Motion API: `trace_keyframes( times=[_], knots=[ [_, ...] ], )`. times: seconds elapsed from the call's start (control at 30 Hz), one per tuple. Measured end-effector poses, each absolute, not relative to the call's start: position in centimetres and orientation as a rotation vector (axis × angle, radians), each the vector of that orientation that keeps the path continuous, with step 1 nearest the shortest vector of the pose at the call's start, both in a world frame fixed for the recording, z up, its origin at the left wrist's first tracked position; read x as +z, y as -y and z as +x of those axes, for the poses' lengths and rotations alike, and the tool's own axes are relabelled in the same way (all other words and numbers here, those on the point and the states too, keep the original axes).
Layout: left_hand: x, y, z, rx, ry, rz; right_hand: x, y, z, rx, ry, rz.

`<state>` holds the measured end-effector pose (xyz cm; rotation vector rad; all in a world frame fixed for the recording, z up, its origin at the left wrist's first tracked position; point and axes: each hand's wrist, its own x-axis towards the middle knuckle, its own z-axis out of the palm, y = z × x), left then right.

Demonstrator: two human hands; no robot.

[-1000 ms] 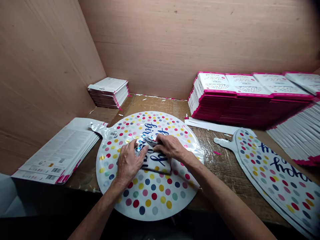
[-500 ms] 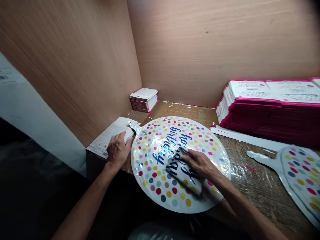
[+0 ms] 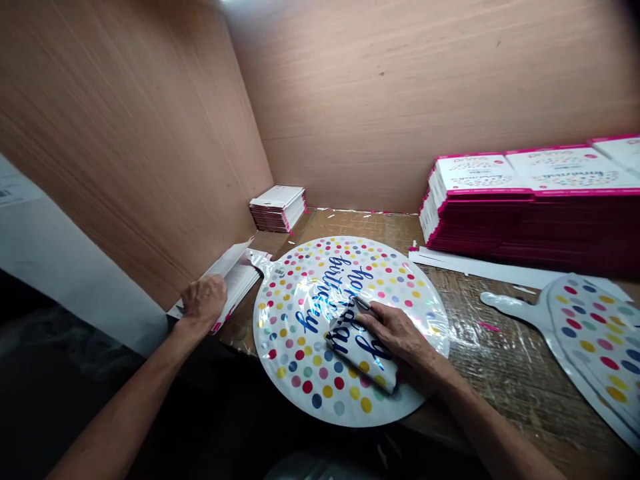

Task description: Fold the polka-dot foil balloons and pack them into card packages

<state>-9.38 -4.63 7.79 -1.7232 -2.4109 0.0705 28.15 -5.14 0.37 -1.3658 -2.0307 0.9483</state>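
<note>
A flat round foil balloon, white with coloured dots and blue "happy birthday" lettering, lies on the table with its neck pointing left. On top of it, my right hand is closed on a folded foil balloon of the same dotted print. My left hand is closed at the stack of white printed sleeves left of the balloon. It grips the top sleeve, whose upper side is raised off the pile. The left fingertips are partly hidden behind the hand.
A small pile of white folded cards sits in the back corner. Long stacks of pink-edged printed packs stand at the right, behind white paper strips. More flat dotted balloons lie at right. Wooden panels enclose the back and left.
My left hand has moved left and slightly down along the sleeve stack, and the top sleeve is now lifted. My right hand keeps its hold on the folded balloon. The view has shifted slightly.
</note>
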Motion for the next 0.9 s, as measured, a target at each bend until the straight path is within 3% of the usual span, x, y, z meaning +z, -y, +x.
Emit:
trace_keyframes(
  times=[0.27,0.5,0.67,0.9],
  knots=[
    [4.4,5.3,-5.1,-0.304,1.727,-2.381,1.8,6.3,31.2,1.031,2.126,-1.39],
    [2.6,4.0,1.1,-0.468,1.713,-2.494,3.6,6.7,32.0,1.065,2.275,-1.362],
    [1.6,2.1,4.4,-0.296,1.645,-2.54,4.3,5.4,30.2,1.044,2.331,-1.329],
    [2.2,-0.8,-0.9,-0.207,1.356,-2.986,4.2,5.8,31.1,1.211,2.333,-1.278]
  ],
)
